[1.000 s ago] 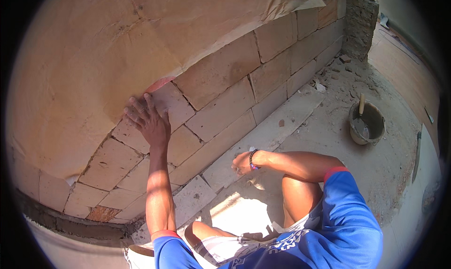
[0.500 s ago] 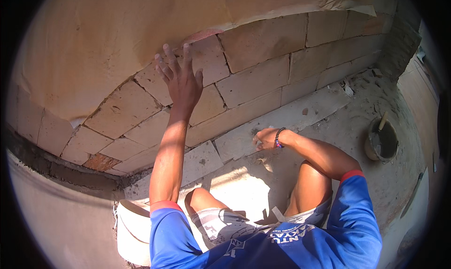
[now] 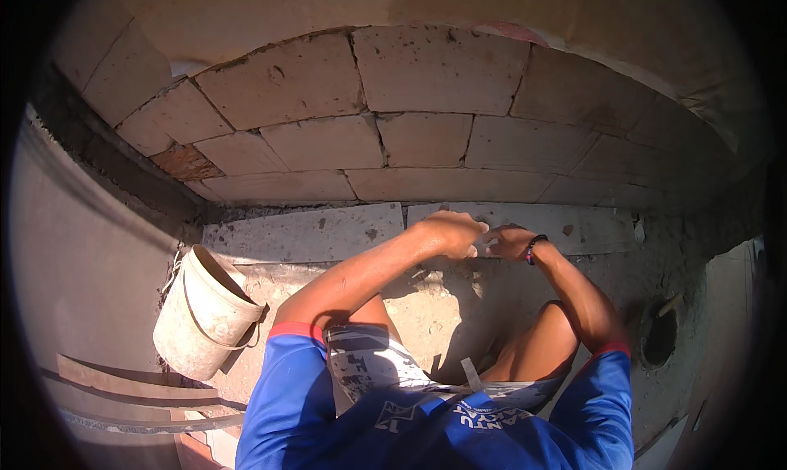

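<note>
My left hand (image 3: 456,233) and my right hand (image 3: 510,242) are close together over the pale slabs (image 3: 328,230) laid along the foot of the wall. The left hand is closed, its fingers curled toward the right one. Bent fingers close my right hand too; a dark beaded bracelet (image 3: 534,248) circles that wrist. Whatever they hold, if anything, is too small or hidden to make out. Beyond them rises a wall of large pale blocks (image 3: 425,139) with dark joints.
A whitish bucket (image 3: 197,322) with a handle leans at the left, near curved strips (image 3: 139,388). To the right, a round mortar bowl (image 3: 659,339) holds a stick-like handle (image 3: 670,305). A tan sheet (image 3: 328,6) hangs over the wall's upper part.
My left hand has come down from the wall blocks to beside my right hand at the slabs. The view has swung left, showing more of the bucket.
</note>
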### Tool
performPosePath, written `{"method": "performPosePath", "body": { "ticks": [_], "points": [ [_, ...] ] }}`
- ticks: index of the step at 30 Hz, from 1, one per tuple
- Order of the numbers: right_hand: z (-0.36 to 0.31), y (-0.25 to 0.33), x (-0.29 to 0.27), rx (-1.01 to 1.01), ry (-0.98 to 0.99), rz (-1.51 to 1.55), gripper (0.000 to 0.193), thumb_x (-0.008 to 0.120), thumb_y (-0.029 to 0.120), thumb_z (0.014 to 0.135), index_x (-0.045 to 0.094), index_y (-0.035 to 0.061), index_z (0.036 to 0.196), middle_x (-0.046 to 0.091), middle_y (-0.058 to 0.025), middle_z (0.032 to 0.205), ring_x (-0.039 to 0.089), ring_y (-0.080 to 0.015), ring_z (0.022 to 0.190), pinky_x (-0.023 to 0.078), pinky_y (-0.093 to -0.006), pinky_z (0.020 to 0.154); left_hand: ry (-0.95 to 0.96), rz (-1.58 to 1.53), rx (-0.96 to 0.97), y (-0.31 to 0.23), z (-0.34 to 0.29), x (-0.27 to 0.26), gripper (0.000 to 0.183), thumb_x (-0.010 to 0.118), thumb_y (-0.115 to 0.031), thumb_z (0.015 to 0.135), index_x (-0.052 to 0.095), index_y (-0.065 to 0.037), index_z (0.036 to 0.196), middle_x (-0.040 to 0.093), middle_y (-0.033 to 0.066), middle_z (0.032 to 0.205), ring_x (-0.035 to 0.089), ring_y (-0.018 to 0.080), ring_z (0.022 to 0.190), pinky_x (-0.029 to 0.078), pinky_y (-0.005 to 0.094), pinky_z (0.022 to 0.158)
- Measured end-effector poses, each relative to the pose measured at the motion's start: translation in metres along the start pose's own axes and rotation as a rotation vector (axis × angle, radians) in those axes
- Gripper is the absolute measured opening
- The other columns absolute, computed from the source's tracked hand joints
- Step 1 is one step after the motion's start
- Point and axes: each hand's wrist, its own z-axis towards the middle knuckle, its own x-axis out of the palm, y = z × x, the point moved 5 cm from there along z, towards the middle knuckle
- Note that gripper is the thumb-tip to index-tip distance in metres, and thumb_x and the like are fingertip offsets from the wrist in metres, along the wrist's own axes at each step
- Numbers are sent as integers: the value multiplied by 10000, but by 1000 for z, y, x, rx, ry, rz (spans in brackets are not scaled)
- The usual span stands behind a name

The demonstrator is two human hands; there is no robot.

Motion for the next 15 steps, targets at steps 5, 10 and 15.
{"method": "performPosePath", "body": {
  "ticks": [5,10,15],
  "points": [
    [3,19,-2,-91,16,-25,328,554,255,899,597,31,1135,651,-145,1002,606,-274,957,468,-397,823,-123,-126,16,-5,-5,-17,409,629,-246,839,551,-61,1195,651,191,1059,619,360,1017,482,459,874],
    [14,29,3,-38,76,-36,304,570,218,888,605,22,1118,647,-111,880,613,-206,786,482,-354,701,-138,-175,131,-6,-24,-15,488,635,-254,834,520,-57,1265,627,206,1122,588,365,1079,464,458,911],
    [31,-11,25,-24,50,0,305,594,205,873,615,28,1121,646,-100,838,606,-165,673,480,-337,620,-357,-518,-1,87,-64,9,572,611,-304,859,456,-40,1343,578,244,1208,556,376,1127,437,420,958]
  ]
}}
